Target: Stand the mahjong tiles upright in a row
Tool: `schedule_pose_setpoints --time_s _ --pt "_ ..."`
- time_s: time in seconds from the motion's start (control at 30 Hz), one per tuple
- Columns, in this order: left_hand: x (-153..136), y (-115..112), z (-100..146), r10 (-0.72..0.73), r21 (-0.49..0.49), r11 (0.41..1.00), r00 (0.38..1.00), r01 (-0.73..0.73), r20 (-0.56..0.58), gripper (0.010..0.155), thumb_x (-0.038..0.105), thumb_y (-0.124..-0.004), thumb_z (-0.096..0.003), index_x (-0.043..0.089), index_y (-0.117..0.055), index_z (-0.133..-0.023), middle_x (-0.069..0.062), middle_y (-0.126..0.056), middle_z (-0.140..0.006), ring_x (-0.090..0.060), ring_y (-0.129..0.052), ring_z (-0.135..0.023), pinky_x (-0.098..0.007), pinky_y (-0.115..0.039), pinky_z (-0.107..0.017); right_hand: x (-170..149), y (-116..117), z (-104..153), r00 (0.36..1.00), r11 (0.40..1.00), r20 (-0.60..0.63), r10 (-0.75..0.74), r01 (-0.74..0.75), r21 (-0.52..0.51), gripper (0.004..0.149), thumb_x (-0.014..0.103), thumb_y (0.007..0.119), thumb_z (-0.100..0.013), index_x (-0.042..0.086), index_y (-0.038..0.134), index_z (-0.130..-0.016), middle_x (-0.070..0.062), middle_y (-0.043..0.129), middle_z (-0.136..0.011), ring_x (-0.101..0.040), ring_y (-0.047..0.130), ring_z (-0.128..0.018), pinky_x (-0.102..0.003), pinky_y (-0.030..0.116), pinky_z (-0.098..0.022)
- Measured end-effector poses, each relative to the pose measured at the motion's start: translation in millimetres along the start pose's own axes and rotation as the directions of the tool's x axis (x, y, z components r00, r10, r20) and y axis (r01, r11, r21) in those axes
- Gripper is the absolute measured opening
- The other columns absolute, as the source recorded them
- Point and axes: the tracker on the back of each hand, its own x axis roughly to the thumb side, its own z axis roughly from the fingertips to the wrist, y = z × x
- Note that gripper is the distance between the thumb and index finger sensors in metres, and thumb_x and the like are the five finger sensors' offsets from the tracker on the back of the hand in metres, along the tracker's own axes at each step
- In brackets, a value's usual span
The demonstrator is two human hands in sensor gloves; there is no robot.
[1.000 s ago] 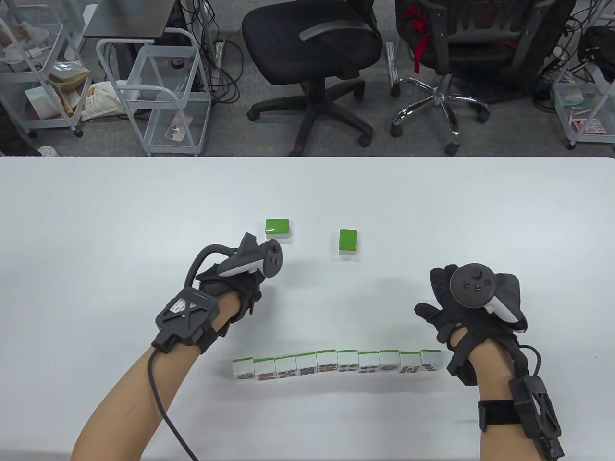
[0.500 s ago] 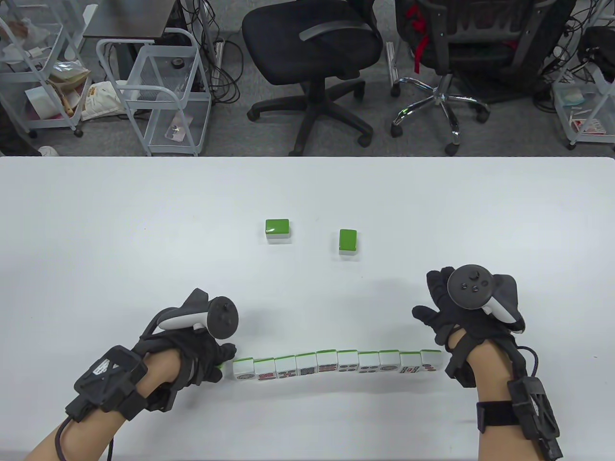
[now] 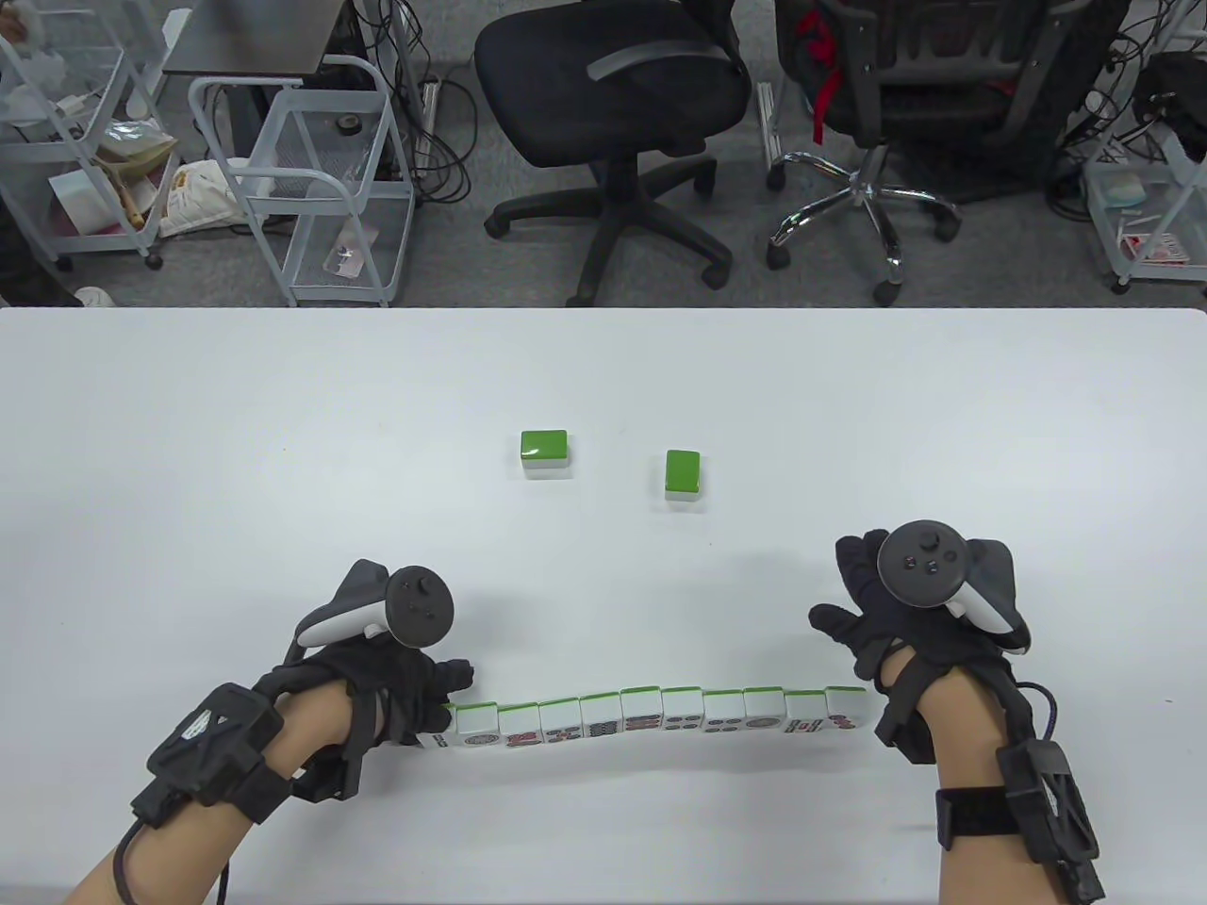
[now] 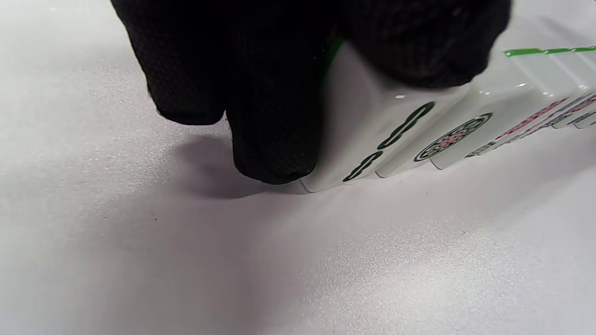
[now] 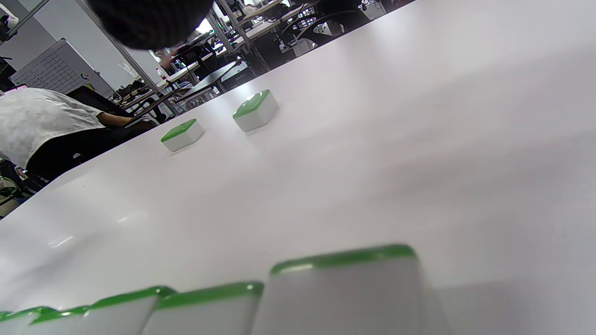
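A row of upright mahjong tiles [image 3: 660,715], white faces toward me and green backs away, runs along the table's near side. My left hand [image 3: 441,705] grips one more tile [image 3: 434,738] at the row's left end, touching the end tile. In the left wrist view my fingers [image 4: 274,116] hold this tile [image 4: 372,135], tilted, next to a circle-marked tile [image 4: 454,137]. My right hand [image 3: 872,613] is open and empty just beyond the row's right end. Two tiles lie green side up farther out: one left [image 3: 544,449], one right [image 3: 683,472].
The white table [image 3: 189,471] stretches wide around the row. Beyond its far edge stand office chairs [image 3: 613,104] and wire carts [image 3: 311,179]. The right wrist view shows the row's tops [image 5: 335,279] and the two flat tiles [image 5: 182,134] [image 5: 255,110].
My left hand has come back from near the far left flat tile to the row's left end, and has brought its held tile against the end tile. My right hand has barely moved.
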Motion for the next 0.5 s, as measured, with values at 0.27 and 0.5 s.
schedule_pose_setpoints --time_s 0.27,0.5 --pt "-7.8 53.1 3.9 -0.018 0.19 0.981 0.995 0.036 -0.097 0.078 0.058 -0.077 -0.0227 0.032 -0.058 -0.094 0.007 -0.088 -0.091 -0.013 -0.108 -0.064 -0.039 -0.085 -0.058 -1.1 -0.9 0.1 1.0 1.0 -0.003 -0.002 0.002 -0.005 0.085 0.05 0.073 -0.034 0.007 0.039 -0.098 -0.027 0.026 -0.104 -0.064 0.035 -0.09 -0.074 0.044 -0.059" --pt "7.0 112.8 -16.1 -0.058 0.412 0.895 0.961 0.169 -0.269 0.081 0.061 -0.076 -0.0247 0.037 -0.048 -0.097 0.008 -0.073 -0.102 -0.017 -0.098 -0.079 -0.044 -0.077 -0.065 -2.5 -1.0 0.2 1.0 1.0 -0.017 0.004 -0.004 -0.001 0.085 0.05 0.073 -0.034 0.007 0.039 -0.098 -0.028 0.026 -0.104 -0.064 0.035 -0.09 -0.074 0.044 -0.059"
